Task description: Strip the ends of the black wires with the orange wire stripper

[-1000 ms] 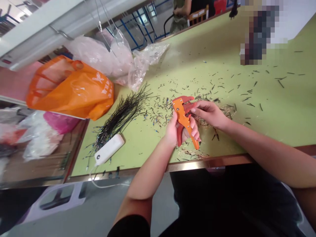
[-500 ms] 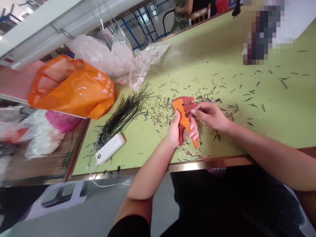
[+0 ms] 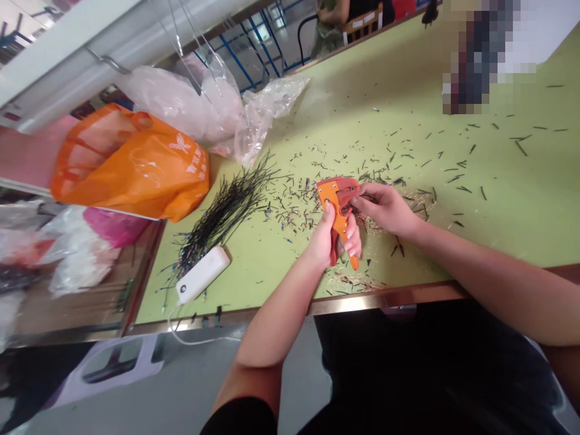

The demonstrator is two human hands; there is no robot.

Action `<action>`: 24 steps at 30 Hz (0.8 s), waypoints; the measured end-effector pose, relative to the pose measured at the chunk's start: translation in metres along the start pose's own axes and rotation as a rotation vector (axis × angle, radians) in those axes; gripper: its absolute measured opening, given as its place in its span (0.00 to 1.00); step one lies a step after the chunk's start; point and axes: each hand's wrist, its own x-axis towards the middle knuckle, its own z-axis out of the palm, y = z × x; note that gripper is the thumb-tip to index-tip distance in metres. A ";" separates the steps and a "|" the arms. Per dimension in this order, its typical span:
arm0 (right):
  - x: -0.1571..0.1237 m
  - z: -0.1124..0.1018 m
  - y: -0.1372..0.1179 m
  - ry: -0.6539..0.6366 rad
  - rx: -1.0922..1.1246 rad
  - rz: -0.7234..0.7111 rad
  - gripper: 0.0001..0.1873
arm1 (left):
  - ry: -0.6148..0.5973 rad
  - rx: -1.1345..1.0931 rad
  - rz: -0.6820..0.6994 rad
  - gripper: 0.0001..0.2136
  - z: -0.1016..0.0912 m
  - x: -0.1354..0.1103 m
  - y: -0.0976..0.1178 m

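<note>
My left hand [image 3: 333, 238] is wrapped round the handles of an orange and red wire stripper [image 3: 338, 208], held upright over the green table [image 3: 362, 121]. The handles are squeezed close together. My right hand [image 3: 385, 208] is pinched at the tool's red jaws, its fingertips closed on a thin wire piece that is too small to see clearly. A bundle of thin black wires [image 3: 222, 214] lies on the table to the left of the tool.
Cut wire bits [image 3: 408, 163] are scattered over the table. A white power bank [image 3: 202, 274] lies near the front edge. An orange bag [image 3: 136, 163] and clear plastic bags [image 3: 217, 103] sit at the left. Another person [image 3: 335, 21] stands at the far end.
My left hand has squeezed the stripper's handles closer together. The right hand has stayed pinched at the jaws.
</note>
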 end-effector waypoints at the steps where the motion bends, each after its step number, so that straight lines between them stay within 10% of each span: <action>1: 0.000 0.000 0.000 0.010 -0.011 0.001 0.21 | 0.008 0.000 0.000 0.42 0.000 0.000 -0.001; 24: 0.001 -0.006 -0.005 0.081 -0.061 0.001 0.23 | 0.042 -0.101 -0.060 0.46 -0.006 0.002 0.014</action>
